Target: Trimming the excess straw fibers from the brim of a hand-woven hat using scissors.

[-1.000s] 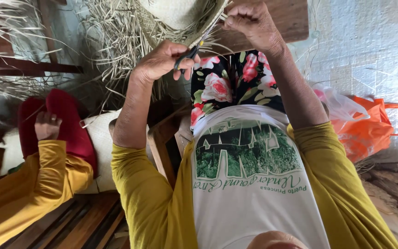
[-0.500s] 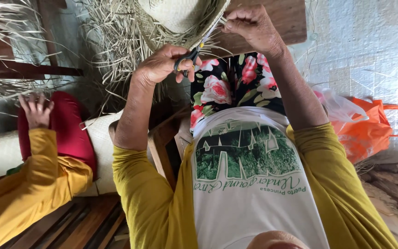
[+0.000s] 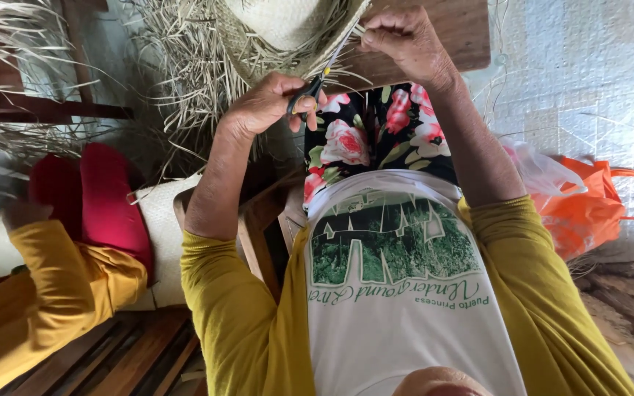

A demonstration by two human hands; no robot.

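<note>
The fingers (image 3: pixel 288 92) of the left hand (image 3: pixel 262 106) clamp the scissors (image 3: pixel 315 82), the right hand (image 3: pixel 405 40) pinches the woven hat (image 3: pixel 280 29) edge above the lap, so cut close, steadily.

Home weaving workshop: straw strands (image 3: pixel 185 66) heaped about, woven mat (image 3: pixel 163 220), wooden bench (image 3: pixel 133 352).

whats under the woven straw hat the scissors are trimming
Under the pale woven straw hat show loose straw ends, floral fabric over the lap and a brown wooden board. The hat covers whatever lies directly beneath it.
</note>
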